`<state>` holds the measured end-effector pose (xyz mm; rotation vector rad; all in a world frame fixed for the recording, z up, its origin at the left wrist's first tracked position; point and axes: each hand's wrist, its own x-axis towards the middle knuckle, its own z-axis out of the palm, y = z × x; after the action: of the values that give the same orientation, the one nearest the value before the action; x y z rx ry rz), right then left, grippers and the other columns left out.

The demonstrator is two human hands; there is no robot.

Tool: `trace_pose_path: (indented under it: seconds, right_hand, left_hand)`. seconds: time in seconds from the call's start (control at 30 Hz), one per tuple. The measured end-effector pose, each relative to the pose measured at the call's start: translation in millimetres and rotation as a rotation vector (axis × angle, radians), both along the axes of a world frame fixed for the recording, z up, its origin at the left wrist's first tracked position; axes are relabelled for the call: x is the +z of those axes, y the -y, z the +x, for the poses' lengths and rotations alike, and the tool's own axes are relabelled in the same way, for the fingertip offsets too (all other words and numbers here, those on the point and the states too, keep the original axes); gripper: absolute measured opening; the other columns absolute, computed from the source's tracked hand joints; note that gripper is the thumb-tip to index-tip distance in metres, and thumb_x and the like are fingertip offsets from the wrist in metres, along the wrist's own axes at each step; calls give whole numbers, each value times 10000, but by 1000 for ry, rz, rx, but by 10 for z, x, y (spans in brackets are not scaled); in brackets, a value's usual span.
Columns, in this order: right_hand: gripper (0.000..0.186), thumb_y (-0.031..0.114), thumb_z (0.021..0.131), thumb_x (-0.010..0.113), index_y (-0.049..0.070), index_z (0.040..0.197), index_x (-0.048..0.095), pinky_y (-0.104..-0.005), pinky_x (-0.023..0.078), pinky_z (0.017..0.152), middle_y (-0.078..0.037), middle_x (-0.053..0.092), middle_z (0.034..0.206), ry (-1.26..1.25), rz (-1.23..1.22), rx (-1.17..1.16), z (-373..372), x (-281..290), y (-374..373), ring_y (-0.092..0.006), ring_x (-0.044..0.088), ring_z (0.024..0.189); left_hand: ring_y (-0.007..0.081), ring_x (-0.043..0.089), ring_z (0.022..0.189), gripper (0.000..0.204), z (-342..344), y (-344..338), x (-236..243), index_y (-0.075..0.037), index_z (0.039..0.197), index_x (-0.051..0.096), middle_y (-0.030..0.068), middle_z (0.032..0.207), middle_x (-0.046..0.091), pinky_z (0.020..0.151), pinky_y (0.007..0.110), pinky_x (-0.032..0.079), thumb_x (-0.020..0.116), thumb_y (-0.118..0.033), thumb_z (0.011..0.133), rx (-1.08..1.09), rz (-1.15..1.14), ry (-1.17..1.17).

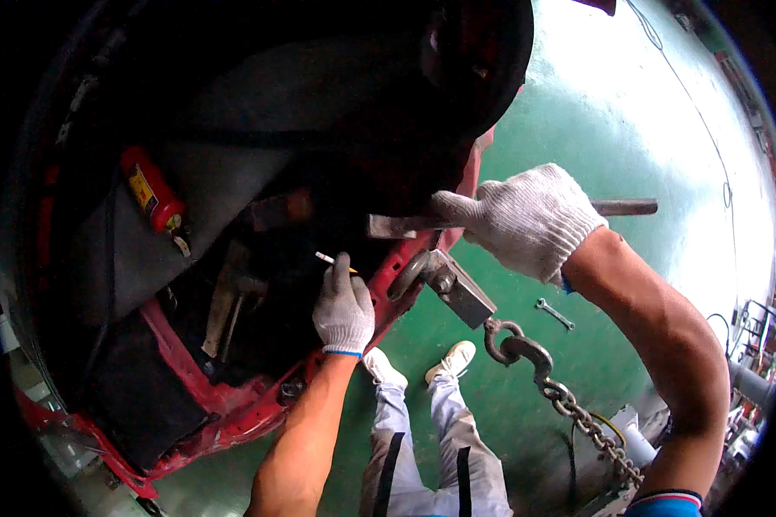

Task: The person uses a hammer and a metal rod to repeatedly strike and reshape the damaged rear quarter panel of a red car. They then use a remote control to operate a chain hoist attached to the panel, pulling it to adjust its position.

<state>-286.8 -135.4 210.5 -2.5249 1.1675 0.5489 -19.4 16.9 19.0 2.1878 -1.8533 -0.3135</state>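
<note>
My left hand [345, 314], in a white knit glove, holds a cigarette [325, 257] between its fingers over the dark recess of a red car body [220, 396]. My right hand [522, 220], also gloved, is wrapped round a flat metal bar tool [625, 208] lying across the body's edge, its wide end [386, 226] over the recess. Just below that, a steel clamp [461, 291] grips the red edge, with a hook [530, 357] and chain [595, 431] hanging from it toward the lower right.
A red fire extinguisher [153, 194] lies on grey lining at left. Metal tools [226, 319] lie in the recess. A wrench [554, 314] is on the green floor [578, 129]. A cable runs along the floor at right, where equipment lines the edge. My feet stand below the car's edge.
</note>
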Motion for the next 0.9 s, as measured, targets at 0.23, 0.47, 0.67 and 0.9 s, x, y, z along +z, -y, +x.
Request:
trace_pose_path:
  seconds: [0.23, 0.47, 0.67, 0.9]
  right_hand:
    - [380, 334, 1069, 403, 126, 1059, 721, -468, 593, 692, -116, 736, 798, -128, 42, -54, 71, 208, 82, -334, 749, 804]
    - [278, 321, 1044, 496, 226, 1251, 656, -439, 559, 598, -94, 709, 768, -236, 99, -100, 32, 217, 127, -306, 732, 734]
    - [300, 323, 1035, 526, 272, 1296, 664, -417, 535, 540, -77, 689, 732, -164, 21, -83, 11, 194, 70, -284, 721, 683]
    - [271, 305, 1008, 549, 238, 1243, 665, -434, 543, 543, -88, 687, 713, -53, -46, -121, -62, 24, -30, -302, 719, 673]
  left_hand:
    - [427, 682, 969, 445, -75, 47, 45, -125, 1404, 524, 210, 1222, 651, 787, 511, 565, 565, -207, 968, -21, -12, 8]
    - [426, 675, 1009, 441, -81, 80, 74, -171, 1418, 518, 179, 1305, 626, 794, 518, 560, 582, -190, 982, -6, 23, -25]
    - [408, 693, 942, 410, -111, 77, 122, -120, 1371, 555, 194, 1203, 665, 755, 507, 571, 559, -210, 971, -18, 13, 9]
    - [415, 686, 934, 412, -92, 68, 37, -112, 1369, 555, 186, 1184, 658, 755, 506, 571, 560, -211, 969, -26, -29, -11]
